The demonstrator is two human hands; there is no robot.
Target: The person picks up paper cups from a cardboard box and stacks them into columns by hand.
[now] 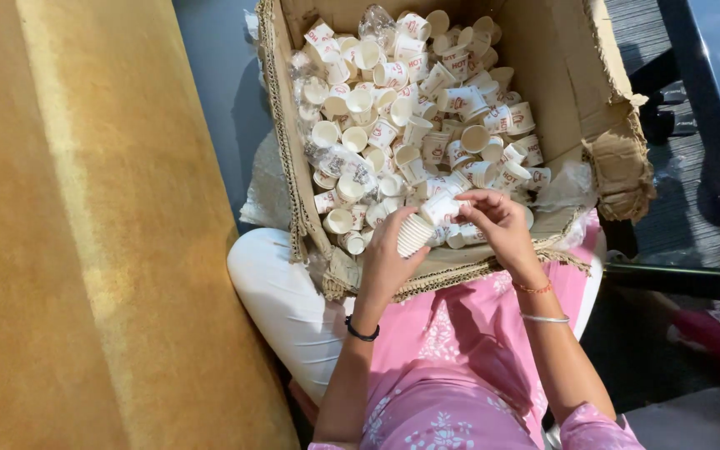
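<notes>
You have one view only, from the camera on your head. It looks steeply down and slightly forward over your lap, close enough that your forearms fill the lower middle. The cardboard box (560,75) sits at top centre, an ochre surface (85,250) fills the left.

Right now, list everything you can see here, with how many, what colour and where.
cardboard box: one, brown, torn edges, resting on the lap
loose paper cups: too many to count, white with red print, heaped inside the box
stack of cups: one, white, nested, in the left hand
single cup: one, white, between the right fingers, at the stack's top
plastic wrap: clear, crumpled, at the box's near right corner
surface: one, golden-brown, left side
left hand: black wrist band
right hand: orange thread and silver bangle
</notes>
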